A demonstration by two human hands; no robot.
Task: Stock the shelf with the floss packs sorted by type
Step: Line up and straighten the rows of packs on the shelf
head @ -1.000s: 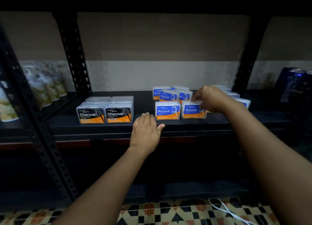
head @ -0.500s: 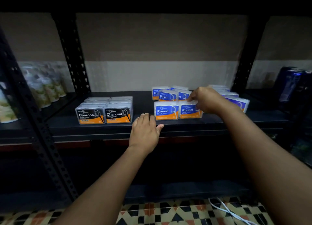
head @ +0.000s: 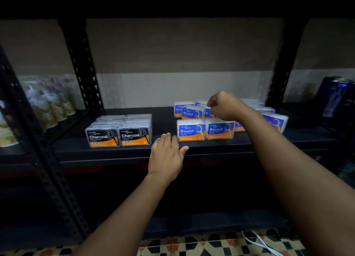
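Note:
Black Charcoal floss packs [head: 119, 136] stand in two rows on the left of the black shelf [head: 115, 152]. Blue Round floss packs [head: 191, 131] stand to the right, two in front and more behind. Purple-labelled packs [head: 274, 121] lean further right, partly hidden by my right forearm. My left hand [head: 166, 155] rests flat on the shelf's front edge, fingers straight, just left of the front Round pack. My right hand [head: 226, 106] is above the front Round packs, its curled fingers pinching the top of a second-row Round pack [head: 206, 113].
Black perforated uprights [head: 82, 63] frame the bay. Pale snack bags [head: 48, 102] fill the left bay and dark blue cans [head: 336, 96] the right one. A white cable [head: 257, 242] lies on the patterned floor tiles below.
My right hand left the front right Round pack and moved up and back to the second row. The front Round packs now stand side by side. My left hand stayed put.

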